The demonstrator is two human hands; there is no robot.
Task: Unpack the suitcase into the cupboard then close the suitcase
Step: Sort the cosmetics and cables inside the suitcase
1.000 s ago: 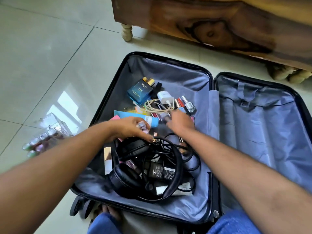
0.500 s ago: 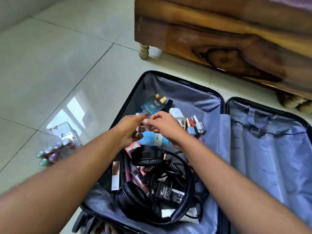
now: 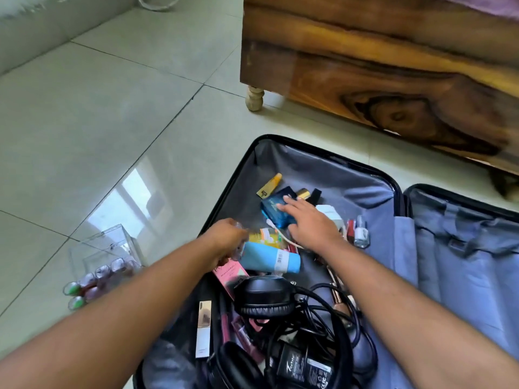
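Early stage. Suitcase [image 3: 323,175] open, mostly full: headphones [image 3: 264,299], blue tube [image 3: 269,259]. Right hand [image 3: 311,226] flat-fingered on blue box [image 3: 276,207]; left hand [image 3: 224,242] curled round small blurred item.

Left hand [image 3: 224,242] curled, blurred; right hand [image 3: 310,227] outstretched, fingers straight, palm down.

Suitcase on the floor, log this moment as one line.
suitcase: open, mostly full | right hand: open, fingers on blue box | left hand: curled, contents blurred | stage: unpacking
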